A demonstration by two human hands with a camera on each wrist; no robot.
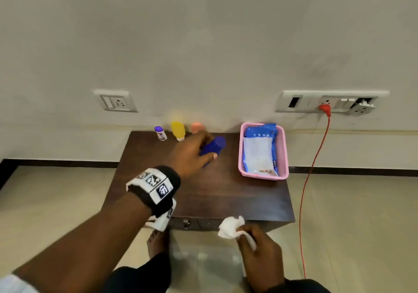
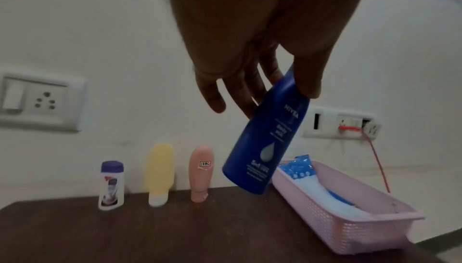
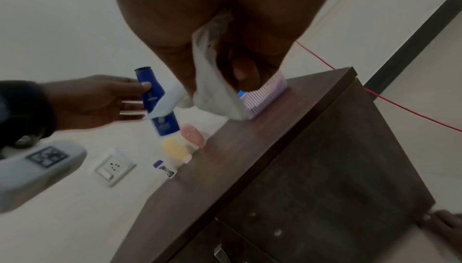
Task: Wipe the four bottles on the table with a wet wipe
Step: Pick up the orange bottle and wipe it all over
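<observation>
My left hand [image 1: 194, 152] grips a dark blue Nivea bottle [image 2: 265, 146] near its cap end, thumb on one side and fingers on the other, and holds it tilted above the table's back. Along the wall stand a small white bottle with a purple cap [image 2: 111, 186], a yellow bottle [image 2: 160, 172] on its white cap, and a peach bottle [image 2: 201, 172]. Near the table's front edge my right hand [image 1: 257, 245] pinches a crumpled white wet wipe [image 1: 230, 226]; the wipe [image 3: 215, 89] hangs from the fingers in the right wrist view.
A pink mesh basket [image 1: 282, 157] with a blue wipes pack [image 1: 260, 150] sits at the back right of the dark wooden table [image 1: 214, 197]. A red cord [image 1: 313, 168] runs from a wall socket down to the floor on the right. A bare foot [image 1: 157, 243] stands before the table.
</observation>
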